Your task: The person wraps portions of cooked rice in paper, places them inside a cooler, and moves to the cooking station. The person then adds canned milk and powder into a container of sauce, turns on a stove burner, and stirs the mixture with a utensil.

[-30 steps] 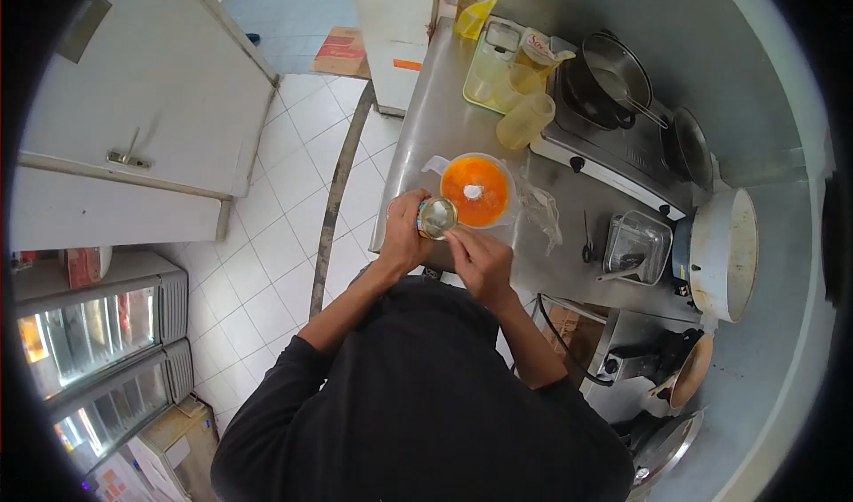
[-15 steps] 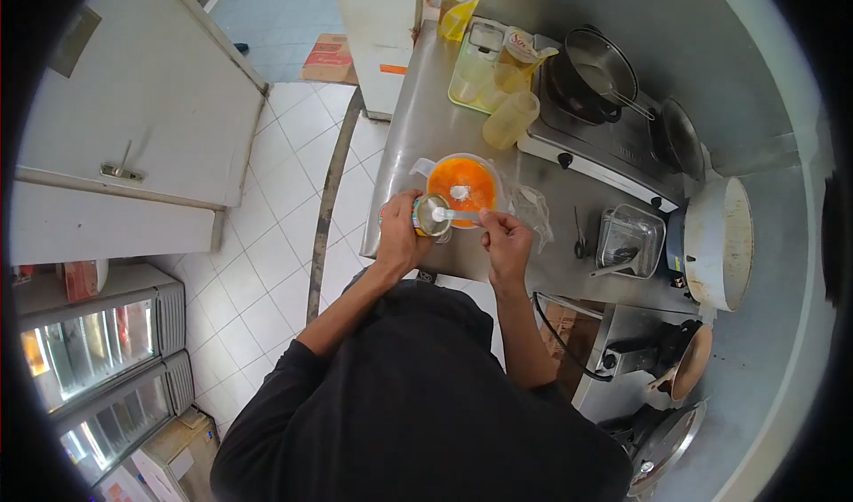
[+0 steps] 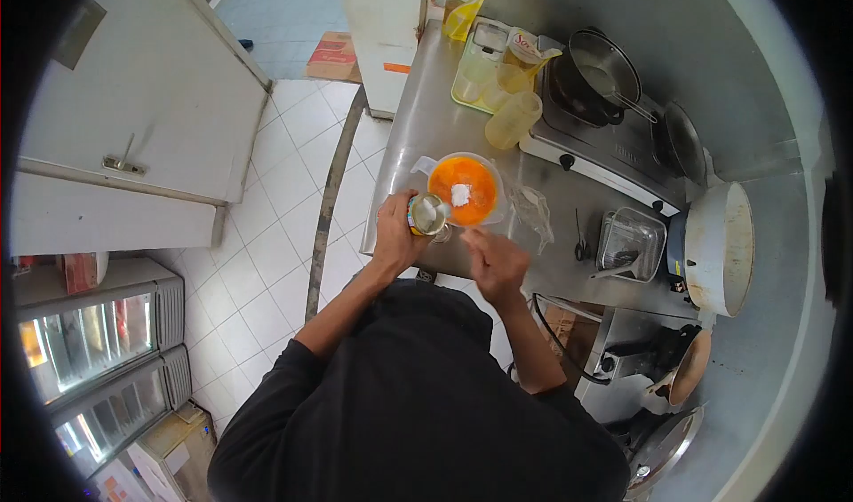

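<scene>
My left hand (image 3: 396, 228) is wrapped round a small open tin (image 3: 427, 213), tilted so that its mouth and some whitish contents show. The tin is at the near left rim of a clear plastic jug (image 3: 499, 202) with a handle. Inside the jug lies bright orange liquid, like beaten egg (image 3: 480, 182), with a heap of white powder (image 3: 460, 195) on it. My right hand (image 3: 498, 264) is closed and slightly blurred, just below the jug's near right side. Its fingers are curled together, and no spoon shows clearly in them.
A crumpled plastic bag (image 3: 533, 213) lies right of the jug. Beyond stand a yellowish plastic cup (image 3: 515, 120), oil pouches (image 3: 466, 4) and a stove (image 3: 586, 166) bearing a black pot (image 3: 577, 93). Scissors (image 3: 582, 246) and a glass dish (image 3: 633, 244) are at the right.
My right hand has drawn back from the tin, down and slightly left. The pale spoon it held over the tin no longer shows clearly. The white heap in the jug looks larger.
</scene>
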`<action>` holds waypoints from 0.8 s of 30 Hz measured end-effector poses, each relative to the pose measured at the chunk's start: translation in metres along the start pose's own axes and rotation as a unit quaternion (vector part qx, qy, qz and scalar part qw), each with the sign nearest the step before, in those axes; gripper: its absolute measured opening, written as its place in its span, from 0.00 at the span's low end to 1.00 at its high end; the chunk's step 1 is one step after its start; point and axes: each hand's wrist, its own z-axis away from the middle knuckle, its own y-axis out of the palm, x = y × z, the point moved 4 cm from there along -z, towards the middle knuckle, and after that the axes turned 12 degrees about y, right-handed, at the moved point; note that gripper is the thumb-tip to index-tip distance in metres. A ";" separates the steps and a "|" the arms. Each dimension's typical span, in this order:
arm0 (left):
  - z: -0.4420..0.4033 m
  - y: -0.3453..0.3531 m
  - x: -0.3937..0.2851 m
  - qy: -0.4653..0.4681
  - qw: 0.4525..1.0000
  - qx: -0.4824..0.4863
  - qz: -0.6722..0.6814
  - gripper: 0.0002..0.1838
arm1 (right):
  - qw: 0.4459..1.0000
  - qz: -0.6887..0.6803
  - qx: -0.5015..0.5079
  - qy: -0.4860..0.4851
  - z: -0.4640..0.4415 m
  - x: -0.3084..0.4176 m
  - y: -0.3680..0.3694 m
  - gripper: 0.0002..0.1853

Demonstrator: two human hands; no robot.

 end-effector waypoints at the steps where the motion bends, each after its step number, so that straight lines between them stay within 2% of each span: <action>1: 0.000 0.000 -0.001 0.013 1.000 -0.001 0.010 0.34 | 1.000 -0.009 0.003 0.008 0.000 0.003 0.009 0.10; 4: -0.001 -0.002 -0.009 0.051 0.999 -0.005 0.020 0.33 | 0.998 -0.021 0.022 0.054 0.003 0.005 0.041 0.04; 7: -0.001 -0.002 -0.011 0.106 0.994 0.001 -0.035 0.32 | 0.961 -0.066 0.098 0.250 0.007 -0.005 0.052 0.07; 10: -0.001 -0.003 -0.013 0.108 0.994 0.001 -0.029 0.34 | 0.933 -0.204 -0.007 0.295 0.012 -0.017 0.066 0.09; 13: -0.003 -0.003 -0.016 0.074 0.997 -0.003 -0.016 0.34 | 0.839 -0.298 0.037 0.454 0.019 -0.038 0.067 0.08; 16: -0.002 0.000 -0.010 0.024 1.000 0.007 0.002 0.35 | 0.794 -0.356 -0.001 0.493 0.015 -0.050 0.056 0.11; 19: -0.001 0.003 -0.004 0.024 0.999 0.001 -0.031 0.32 | 0.768 -0.361 -0.051 0.526 0.011 -0.060 0.040 0.10; 22: 0.001 0.003 0.002 -0.001 1.000 -0.007 -0.024 0.33 | 0.813 -0.341 -0.111 0.458 0.003 -0.066 0.026 0.08; 24: 0.002 0.002 0.005 -0.005 0.999 -0.015 -0.031 0.34 | 0.919 -0.194 -0.113 0.325 -0.001 -0.058 0.022 0.06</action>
